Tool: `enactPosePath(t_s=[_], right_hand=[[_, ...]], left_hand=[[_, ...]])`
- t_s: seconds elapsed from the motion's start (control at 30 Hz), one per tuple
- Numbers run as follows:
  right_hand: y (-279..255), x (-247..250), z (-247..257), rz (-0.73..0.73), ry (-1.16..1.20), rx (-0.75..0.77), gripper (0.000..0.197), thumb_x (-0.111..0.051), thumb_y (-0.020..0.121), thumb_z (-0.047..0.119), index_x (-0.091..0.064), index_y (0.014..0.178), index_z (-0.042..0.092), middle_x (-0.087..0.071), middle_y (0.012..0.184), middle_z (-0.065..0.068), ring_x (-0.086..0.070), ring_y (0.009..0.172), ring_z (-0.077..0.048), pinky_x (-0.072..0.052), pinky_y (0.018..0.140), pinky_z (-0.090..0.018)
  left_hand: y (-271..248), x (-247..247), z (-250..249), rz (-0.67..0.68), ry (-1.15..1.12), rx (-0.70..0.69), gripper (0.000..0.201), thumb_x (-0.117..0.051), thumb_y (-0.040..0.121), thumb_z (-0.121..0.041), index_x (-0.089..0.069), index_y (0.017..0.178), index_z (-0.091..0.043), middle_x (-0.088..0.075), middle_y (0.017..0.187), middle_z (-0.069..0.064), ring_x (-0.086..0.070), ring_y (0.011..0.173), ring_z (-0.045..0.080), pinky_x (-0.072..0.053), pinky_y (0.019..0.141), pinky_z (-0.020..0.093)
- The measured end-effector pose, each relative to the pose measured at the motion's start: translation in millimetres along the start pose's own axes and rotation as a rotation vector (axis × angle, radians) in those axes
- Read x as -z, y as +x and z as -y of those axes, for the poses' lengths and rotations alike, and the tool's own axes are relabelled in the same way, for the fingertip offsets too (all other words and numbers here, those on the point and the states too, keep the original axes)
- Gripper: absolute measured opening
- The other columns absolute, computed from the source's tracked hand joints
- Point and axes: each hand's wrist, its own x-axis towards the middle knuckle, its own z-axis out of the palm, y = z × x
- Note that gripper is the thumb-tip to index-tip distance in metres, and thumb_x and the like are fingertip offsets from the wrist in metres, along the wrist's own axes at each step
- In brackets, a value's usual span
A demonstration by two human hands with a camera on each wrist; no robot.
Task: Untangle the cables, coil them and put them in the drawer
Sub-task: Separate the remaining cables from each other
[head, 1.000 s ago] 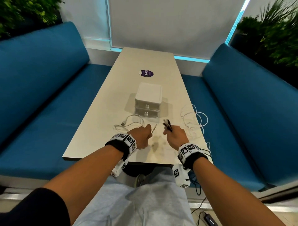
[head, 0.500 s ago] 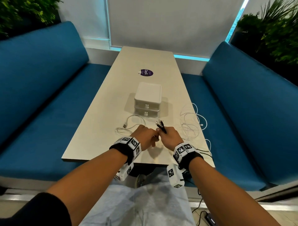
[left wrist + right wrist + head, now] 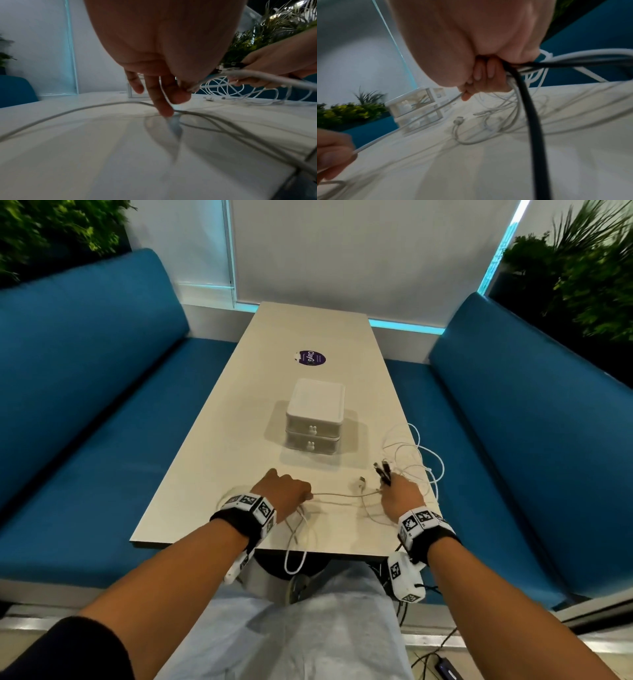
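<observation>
My left hand (image 3: pixel 291 489) pinches a white cable (image 3: pixel 342 494) near the table's front edge; the pinch shows in the left wrist view (image 3: pixel 187 90). That cable runs taut to my right hand (image 3: pixel 399 494), which grips a bundle of black and white cables (image 3: pixel 527 108). The black plug ends (image 3: pixel 382 472) stick out above the fist. A white USB plug (image 3: pixel 361 482) lies between the hands. A loose white tangle (image 3: pixel 418 460) lies by the right edge. The white two-drawer box (image 3: pixel 315 419) stands mid-table, both drawers closed.
A white cable loop (image 3: pixel 296 553) hangs over the front edge of the table (image 3: pixel 205 491). A purple sticker (image 3: pixel 311 358) lies beyond the box. Blue benches (image 3: pixel 102 440) flank the table. Black leads and an adapter (image 3: pixel 445 667) lie on the floor.
My hands, touching half a second ago, have pulled apart sideways and stretched the white cable between them. The cable that lay left of the hands now trails over the front edge.
</observation>
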Motion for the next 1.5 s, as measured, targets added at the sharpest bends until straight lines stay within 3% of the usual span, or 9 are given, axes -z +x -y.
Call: enactPosePath(t_s=[0.27, 0.43, 0.8, 0.93, 1.03, 1.1, 1.23, 1.4, 1.5], right_hand=[[-17.0, -9.0, 49.4, 0.114, 0.132, 0.334, 0.017, -0.042, 0.102, 0.017, -0.057, 0.101, 0.008, -0.063, 0.099, -0.015, -0.058, 0.092, -0.034, -0.040, 0.075, -0.035], [-25.6, -16.7, 65.2, 0.292, 0.309, 0.365, 0.022, -0.041, 0.102, 0.024, -0.052, 0.084, 0.017, -0.062, 0.078, -0.001, -0.061, 0.074, -0.023, -0.052, 0.081, -0.045], [-38.9, -15.4, 75.7, 0.474, 0.594, 0.311, 0.031, -0.039, 0.104, 0.031, -0.048, 0.081, 0.013, -0.042, 0.058, 0.000, -0.041, 0.043, -0.017, -0.035, 0.044, -0.025], [-29.3, -9.4, 68.3, 0.340, 0.313, 0.398, 0.028, -0.046, 0.099, 0.026, -0.055, 0.074, 0.020, -0.055, 0.063, 0.006, -0.049, 0.058, -0.016, -0.040, 0.060, -0.032], [-24.4, -6.2, 53.5, 0.225, 0.107, 0.409, 0.021, -0.047, 0.097, 0.025, -0.064, 0.091, 0.014, -0.068, 0.088, -0.009, -0.061, 0.082, -0.029, -0.049, 0.075, -0.038], [-21.2, -5.9, 42.8, 0.149, -0.044, 0.405, 0.023, -0.046, 0.098, 0.027, -0.063, 0.103, 0.012, -0.068, 0.095, -0.015, -0.061, 0.088, -0.034, -0.047, 0.072, -0.036], [-13.0, -2.8, 30.8, 0.028, -0.297, 0.366, 0.022, -0.042, 0.098, 0.026, -0.055, 0.111, 0.014, -0.062, 0.094, -0.014, -0.061, 0.084, -0.035, -0.045, 0.065, -0.036], [-8.3, 0.4, 17.2, -0.004, -0.457, 0.296, 0.026, -0.038, 0.096, 0.017, -0.053, 0.117, 0.015, -0.063, 0.095, -0.009, -0.057, 0.076, -0.028, -0.043, 0.064, -0.034], [-7.1, 6.1, 5.1, 0.000, -0.447, 0.189, 0.027, -0.037, 0.096, 0.015, -0.053, 0.117, 0.013, -0.063, 0.101, -0.010, -0.060, 0.082, -0.029, -0.042, 0.067, -0.034]], left_hand=[[5.6, -7.3, -35.3, -0.002, 0.053, -0.050, 0.030, -0.037, 0.106, -0.030, -0.061, 0.114, -0.015, -0.065, 0.112, 0.012, -0.062, 0.100, 0.033, -0.032, 0.072, 0.031], [7.7, -10.0, -36.3, 0.032, 0.023, -0.010, 0.030, -0.037, 0.104, -0.030, -0.062, 0.115, -0.018, -0.065, 0.112, 0.011, -0.063, 0.100, 0.033, -0.037, 0.071, 0.032], [13.1, -5.0, -36.9, 0.111, -0.185, 0.096, 0.030, -0.039, 0.100, -0.008, -0.046, 0.128, -0.003, -0.060, 0.117, 0.017, -0.062, 0.104, 0.033, -0.045, 0.078, 0.035], [12.3, 0.6, -29.3, 0.011, -0.469, 0.156, 0.024, -0.042, 0.098, -0.012, -0.044, 0.120, -0.004, -0.062, 0.108, 0.019, -0.062, 0.095, 0.037, -0.049, 0.078, 0.039], [9.5, 8.2, -18.9, -0.040, -0.653, 0.172, 0.017, -0.043, 0.098, -0.017, -0.054, 0.106, -0.007, -0.066, 0.095, 0.015, -0.064, 0.077, 0.030, -0.054, 0.070, 0.038], [8.3, 10.0, -12.5, 0.011, -0.751, 0.150, 0.017, -0.045, 0.099, -0.021, -0.060, 0.095, -0.013, -0.068, 0.083, 0.013, -0.066, 0.063, 0.027, -0.055, 0.058, 0.034], [9.5, 3.9, -12.3, 0.057, -0.684, 0.056, 0.029, -0.055, 0.098, -0.032, -0.066, 0.082, -0.011, -0.068, 0.079, 0.006, -0.065, 0.073, 0.025, -0.050, 0.065, 0.029], [8.1, 2.4, -13.3, 0.107, -0.680, 0.027, 0.027, -0.046, 0.101, -0.022, -0.063, 0.083, -0.013, -0.058, 0.069, -0.009, -0.054, 0.051, 0.013, -0.043, 0.050, 0.022], [3.8, 0.5, 4.3, 0.099, -0.578, 0.067, 0.023, -0.043, 0.099, -0.018, -0.060, 0.082, -0.016, -0.058, 0.074, -0.006, -0.059, 0.062, 0.018, -0.042, 0.060, 0.025]])
